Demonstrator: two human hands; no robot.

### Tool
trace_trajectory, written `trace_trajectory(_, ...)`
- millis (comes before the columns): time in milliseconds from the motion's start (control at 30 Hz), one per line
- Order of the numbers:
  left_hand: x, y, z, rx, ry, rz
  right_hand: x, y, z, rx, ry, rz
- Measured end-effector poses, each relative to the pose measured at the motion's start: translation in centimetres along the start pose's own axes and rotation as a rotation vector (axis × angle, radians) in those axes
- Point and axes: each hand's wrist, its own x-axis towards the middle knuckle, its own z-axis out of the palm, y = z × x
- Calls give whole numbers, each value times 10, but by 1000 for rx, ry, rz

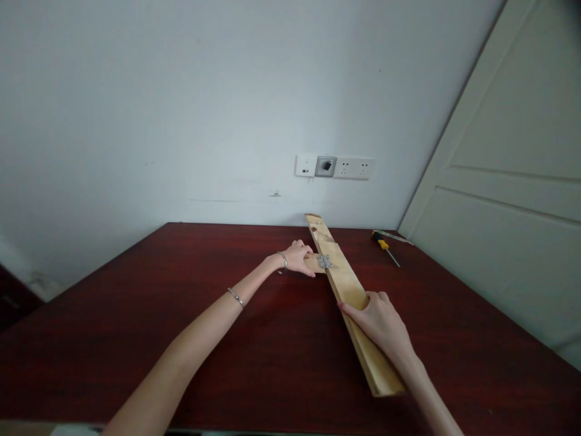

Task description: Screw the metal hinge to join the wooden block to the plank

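A long pale wooden board (345, 275) lies lengthwise on the dark red table, its far end close to the wall. My right hand (380, 321) is closed around the near half of the board, thumb along the left edge and fingers over the right. A metal hinge (325, 261) joins the board's left edge to a short wooden piece (314, 263). My left hand (298, 258) grips that short piece at its left end; some fingertips are hidden behind it. Two silver bracelets circle my left arm.
A yellow and black screwdriver (384, 246) rests at the table's back right, beside a thin pale strip (394, 237). Wall sockets (354, 168) sit above the dark red table (245, 339). A white panelled door (508, 175) stands along the right side.
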Motion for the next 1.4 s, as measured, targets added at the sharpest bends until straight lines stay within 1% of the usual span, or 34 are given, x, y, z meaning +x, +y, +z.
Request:
trace_trajectory(133,-36,-22,-8,-5,-48,-63,-17,-33,14,-25,-26,-15)
trace_trajectory(233,-57,-33,-9,-26,-93,-115,-28,-52,26,-58,-17,-22)
trace_trajectory(333,-72,-42,-6,-29,-128,-158,-35,-66,38,-84,9,-38)
trace_trajectory(433,-79,-49,-4,-16,-140,-186,-36,-74,46,-110,29,-45)
trace_trajectory(567,-83,-55,-1,-24,-158,-203,-34,-80,52,-163,72,-72)
trace_trajectory(767,-82,-59,3,-15,-175,-204,-36,-83,56,-191,128,-86)
trace_trajectory(1100,-76,-59,-2,34,-255,-220,-41,-86,57,-216,144,-82)
trace_trajectory(1300,-70,-64,3,26,-269,-206,-42,-84,60,-204,102,-116)
trace_trajectory(1400,-69,-64,5,34,-288,-201,-45,-79,60,-191,68,-155)
